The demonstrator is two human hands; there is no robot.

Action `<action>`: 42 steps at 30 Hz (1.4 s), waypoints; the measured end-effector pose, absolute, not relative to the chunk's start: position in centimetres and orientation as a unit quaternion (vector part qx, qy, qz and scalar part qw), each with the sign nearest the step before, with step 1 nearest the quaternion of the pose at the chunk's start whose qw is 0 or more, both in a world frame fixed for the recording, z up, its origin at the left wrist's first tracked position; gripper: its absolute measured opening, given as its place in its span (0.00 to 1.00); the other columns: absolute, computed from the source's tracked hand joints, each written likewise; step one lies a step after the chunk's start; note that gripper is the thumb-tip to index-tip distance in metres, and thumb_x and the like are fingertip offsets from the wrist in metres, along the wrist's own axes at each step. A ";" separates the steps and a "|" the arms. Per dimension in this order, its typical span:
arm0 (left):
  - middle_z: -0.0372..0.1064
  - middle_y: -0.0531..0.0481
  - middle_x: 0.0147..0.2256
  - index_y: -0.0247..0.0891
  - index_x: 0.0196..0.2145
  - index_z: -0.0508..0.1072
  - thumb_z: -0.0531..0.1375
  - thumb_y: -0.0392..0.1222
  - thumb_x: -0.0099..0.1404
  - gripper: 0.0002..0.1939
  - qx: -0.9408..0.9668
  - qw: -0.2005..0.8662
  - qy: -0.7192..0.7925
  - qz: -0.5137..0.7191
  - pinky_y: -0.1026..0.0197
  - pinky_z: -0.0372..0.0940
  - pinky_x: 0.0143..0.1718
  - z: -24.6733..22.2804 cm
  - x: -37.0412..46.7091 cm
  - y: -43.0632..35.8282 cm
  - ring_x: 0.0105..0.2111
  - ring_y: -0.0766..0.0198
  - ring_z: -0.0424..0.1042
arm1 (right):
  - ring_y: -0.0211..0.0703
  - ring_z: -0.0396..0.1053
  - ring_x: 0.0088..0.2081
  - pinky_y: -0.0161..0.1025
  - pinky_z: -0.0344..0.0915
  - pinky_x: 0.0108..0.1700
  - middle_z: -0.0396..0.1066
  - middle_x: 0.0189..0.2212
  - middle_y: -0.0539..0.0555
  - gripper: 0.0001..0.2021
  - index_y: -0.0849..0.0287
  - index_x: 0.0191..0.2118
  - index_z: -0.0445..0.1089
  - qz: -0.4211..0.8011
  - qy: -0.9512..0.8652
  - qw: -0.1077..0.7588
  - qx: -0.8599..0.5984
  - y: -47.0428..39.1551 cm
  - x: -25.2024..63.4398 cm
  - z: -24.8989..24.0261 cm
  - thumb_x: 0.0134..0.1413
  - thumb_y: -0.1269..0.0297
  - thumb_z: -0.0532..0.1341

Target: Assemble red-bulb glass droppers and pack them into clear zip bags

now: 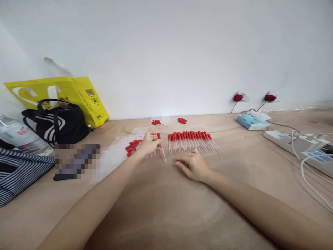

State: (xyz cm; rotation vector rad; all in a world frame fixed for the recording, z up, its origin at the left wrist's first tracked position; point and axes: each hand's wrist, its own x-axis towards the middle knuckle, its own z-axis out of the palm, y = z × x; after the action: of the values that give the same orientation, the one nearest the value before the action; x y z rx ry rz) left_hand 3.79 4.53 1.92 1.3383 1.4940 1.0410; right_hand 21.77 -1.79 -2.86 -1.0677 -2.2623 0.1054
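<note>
My left hand [149, 144] pinches a glass dropper [162, 151] with a red rubber bulb, its tip slanting down to the right. Beside it, to the right, several more red-bulbed droppers [189, 140] lie side by side in a row, bulbs away from me. My right hand [194, 165] rests on the table just in front of that row, thumb and fingers apart, with nothing visible in it. Left of and partly behind my left hand, a loose pile of droppers [132, 147] lies on a clear plastic bag [111, 158].
Near the wall lies another clear bag of droppers [169, 120]. At left stand a yellow bag [91, 100], a black bag [70, 121], a bottle pack [20, 137] and striped cloth [23, 173]. A tissue pack [249, 122], power strip [283, 140] and cables are at right.
</note>
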 end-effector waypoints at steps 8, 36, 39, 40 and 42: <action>0.64 0.56 0.17 0.32 0.38 0.61 0.64 0.26 0.44 0.23 0.558 0.422 0.655 0.284 0.61 0.66 0.20 0.5 5.0 11.0 0.15 0.67 0.66 | 0.37 0.65 0.29 0.38 0.43 0.35 0.72 0.26 0.50 0.09 0.57 0.33 0.69 0.027 -0.848 0.308 -0.431 -1.1 22.9 -3.0 0.55 0.65 0.51; 0.69 0.44 0.39 0.36 0.34 0.71 0.46 0.52 0.58 0.20 0.778 0.092 0.569 0.250 0.56 0.57 0.45 -0.6 -6.9 7.7 0.42 0.56 0.64 | 0.36 0.63 0.28 0.37 0.45 0.36 0.71 0.27 0.50 0.08 0.58 0.33 0.68 0.041 -0.869 0.292 -0.397 -1.1 22.6 -3.3 0.54 0.67 0.52; 0.69 0.45 0.35 0.36 0.30 0.72 0.48 0.52 0.58 0.19 0.767 0.103 0.576 0.265 0.58 0.58 0.43 -1.0 -5.6 7.5 0.39 0.57 0.65 | 0.36 0.64 0.28 0.37 0.45 0.37 0.71 0.28 0.50 0.08 0.58 0.33 0.68 0.046 -0.871 0.293 -0.392 -1.0 22.6 -3.4 0.54 0.67 0.52; 0.69 0.45 0.35 0.36 0.29 0.72 0.48 0.51 0.57 0.18 0.761 0.108 0.580 0.272 0.58 0.58 0.43 -1.1 -5.2 7.4 0.39 0.57 0.65 | 0.36 0.64 0.28 0.37 0.46 0.37 0.71 0.28 0.50 0.08 0.58 0.33 0.68 0.047 -0.871 0.292 -0.391 -1.0 22.7 -3.4 0.54 0.67 0.52; 0.69 0.45 0.36 0.36 0.30 0.72 0.49 0.50 0.58 0.18 0.742 0.120 0.593 0.289 0.57 0.58 0.43 -1.4 -4.3 7.3 0.40 0.56 0.65 | 0.36 0.64 0.29 0.37 0.46 0.37 0.71 0.28 0.50 0.08 0.59 0.33 0.68 0.048 -0.873 0.291 -0.389 -1.0 22.7 -3.4 0.54 0.67 0.51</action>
State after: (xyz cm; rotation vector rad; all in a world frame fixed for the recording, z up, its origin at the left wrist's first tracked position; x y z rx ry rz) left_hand -4.29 7.26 -1.37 2.1677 1.7319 0.8456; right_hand 22.65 -1.00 -3.40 -1.0381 -2.3274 0.1272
